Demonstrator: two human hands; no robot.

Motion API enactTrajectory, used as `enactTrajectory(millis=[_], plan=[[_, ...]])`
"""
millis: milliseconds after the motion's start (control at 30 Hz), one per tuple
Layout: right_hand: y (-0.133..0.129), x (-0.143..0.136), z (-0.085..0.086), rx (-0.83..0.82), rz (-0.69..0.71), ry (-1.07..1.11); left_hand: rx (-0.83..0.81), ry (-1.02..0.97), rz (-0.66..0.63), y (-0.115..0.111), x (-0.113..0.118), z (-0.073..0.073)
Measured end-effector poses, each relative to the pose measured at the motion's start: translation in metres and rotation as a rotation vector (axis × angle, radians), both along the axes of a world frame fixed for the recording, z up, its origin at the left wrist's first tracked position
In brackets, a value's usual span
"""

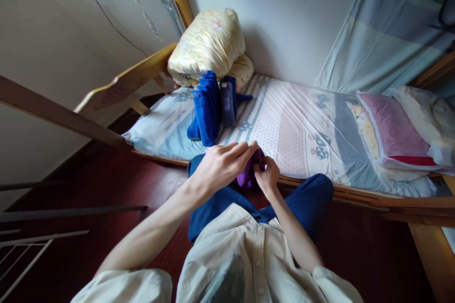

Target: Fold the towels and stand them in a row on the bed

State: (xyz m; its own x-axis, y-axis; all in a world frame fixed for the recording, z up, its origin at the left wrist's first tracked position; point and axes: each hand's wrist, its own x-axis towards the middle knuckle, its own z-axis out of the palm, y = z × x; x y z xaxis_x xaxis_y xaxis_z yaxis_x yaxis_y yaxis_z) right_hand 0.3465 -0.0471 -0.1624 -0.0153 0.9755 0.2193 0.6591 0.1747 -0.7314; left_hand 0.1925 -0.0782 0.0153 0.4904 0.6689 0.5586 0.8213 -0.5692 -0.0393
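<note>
A small purple cloth (246,177) hangs between my hands, above my lap at the bed's edge. My left hand (225,163) pinches its top edge with the fingertips. On the cloth's right side, my right hand (267,173) grips it between thumb and fingers. Part of the cloth is hidden behind my left fingers. Beyond my hands, a row of folded blue cloths (206,113) stands on the bed, and a darker navy folded cloth (228,104) with a small white label is just right of it.
The bed (291,128) has a patterned sheet and a wooden headboard (124,83) at left. A bundled yellow quilt (209,42) lies against the wall. Pink and white pillows (398,128) are at the right. Metal rails (71,213) stand at lower left.
</note>
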Motion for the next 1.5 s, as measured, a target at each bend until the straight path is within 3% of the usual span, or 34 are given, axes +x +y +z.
enactTrajectory(millis=[167,433,600,767,900,1067,1167,1233,1367,1500], plan=[[0.004,0.032,-0.027,-0.095,0.010,-0.074,0.013,-0.063,0.047,-0.001,-0.012,0.005],[-0.007,0.125,-0.065,-0.189,0.055,-0.129,0.104,-0.131,0.194,-0.009,-0.049,0.015],[-0.024,0.128,-0.072,-0.209,0.159,-0.173,0.279,-0.122,0.144,-0.016,-0.051,0.023],[-0.028,0.125,-0.072,-0.232,0.109,-0.184,0.396,-0.140,0.181,-0.019,-0.066,0.035],[-0.014,0.142,-0.065,-0.222,0.050,-0.185,0.415,-0.174,0.226,-0.016,-0.086,0.038],[0.032,0.201,-0.034,-0.136,-0.133,-0.179,0.246,-0.123,0.131,0.001,-0.130,0.026],[0.064,0.250,0.004,0.064,-0.236,-0.216,0.029,-0.060,0.010,0.016,-0.164,0.011],[0.076,0.281,0.034,0.185,-0.143,-0.268,-0.072,-0.065,-0.016,0.023,-0.181,0.000],[0.073,0.326,0.090,0.320,0.031,-0.368,-0.058,-0.178,0.111,0.031,-0.194,-0.019],[0.053,0.351,0.125,0.319,0.004,-0.451,-0.058,-0.262,0.126,0.039,-0.188,-0.030]])
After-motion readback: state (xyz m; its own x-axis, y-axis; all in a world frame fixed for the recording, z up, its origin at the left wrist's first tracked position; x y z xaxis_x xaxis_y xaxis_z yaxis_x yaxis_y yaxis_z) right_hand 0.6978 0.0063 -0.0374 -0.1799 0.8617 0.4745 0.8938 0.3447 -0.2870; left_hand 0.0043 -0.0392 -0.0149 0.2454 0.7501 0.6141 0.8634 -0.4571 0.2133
